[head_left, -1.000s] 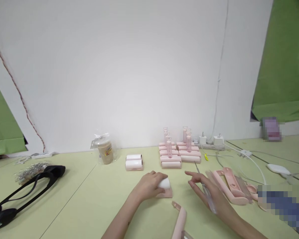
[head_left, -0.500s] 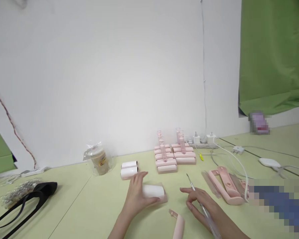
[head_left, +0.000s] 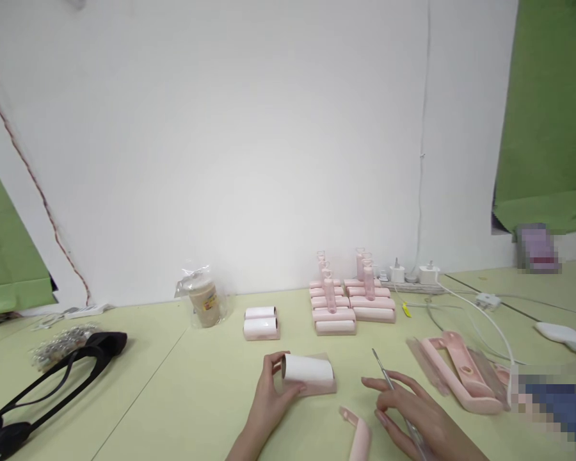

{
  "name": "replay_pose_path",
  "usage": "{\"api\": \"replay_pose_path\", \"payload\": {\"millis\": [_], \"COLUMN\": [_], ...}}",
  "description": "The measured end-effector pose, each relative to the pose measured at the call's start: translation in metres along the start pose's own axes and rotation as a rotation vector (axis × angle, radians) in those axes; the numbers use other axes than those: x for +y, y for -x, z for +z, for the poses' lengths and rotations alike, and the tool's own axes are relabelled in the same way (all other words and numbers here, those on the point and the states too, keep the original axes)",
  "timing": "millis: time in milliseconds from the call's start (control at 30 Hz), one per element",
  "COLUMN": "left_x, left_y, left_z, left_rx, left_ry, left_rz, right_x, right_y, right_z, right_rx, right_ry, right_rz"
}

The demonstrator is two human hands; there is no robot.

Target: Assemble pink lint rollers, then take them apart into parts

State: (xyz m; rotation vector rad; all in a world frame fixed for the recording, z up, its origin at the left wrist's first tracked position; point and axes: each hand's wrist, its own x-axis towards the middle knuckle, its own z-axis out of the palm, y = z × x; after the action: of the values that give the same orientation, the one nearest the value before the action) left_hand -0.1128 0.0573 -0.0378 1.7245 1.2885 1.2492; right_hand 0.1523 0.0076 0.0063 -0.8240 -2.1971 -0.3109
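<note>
The white roll (head_left: pixel 308 369) lies crosswise on a pink tray (head_left: pixel 325 388) on the table (head_left: pixel 182 397). Its hollow end is now bared toward the left hand (head_left: pixel 267 402), whose fingers (head_left: pixel 274 360), draped over it half a second ago, clamp that end. To their right, the right hand (head_left: pixel 415 416), fingers loosely curled, grips a thin metal tool (head_left: pixel 383 369).

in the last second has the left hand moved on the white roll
Yes: the left hand slid off the top of the white roll to its left end, leftward against the two rolls behind.
</note>
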Motion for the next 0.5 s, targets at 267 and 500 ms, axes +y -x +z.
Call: {"api": "replay_pose_path", "payload": {"millis": [267,500], "left_x": [0.011,0.011], "left_y": [0.003,0.003], "left_z": [-0.001,-0.002], "left_rx": [-0.021,-0.096], "left_ry": [-0.023,0.025], "left_rz": [0.001,0.024], "right_x": [-0.003,-0.002], "right_y": [0.002,-0.018], "right_z": [0.016,0.033], "right_rx": [-0.067,-0.162], "right_ry": [-0.072,-0.107], "right_rz": [0.06,0.045]}}
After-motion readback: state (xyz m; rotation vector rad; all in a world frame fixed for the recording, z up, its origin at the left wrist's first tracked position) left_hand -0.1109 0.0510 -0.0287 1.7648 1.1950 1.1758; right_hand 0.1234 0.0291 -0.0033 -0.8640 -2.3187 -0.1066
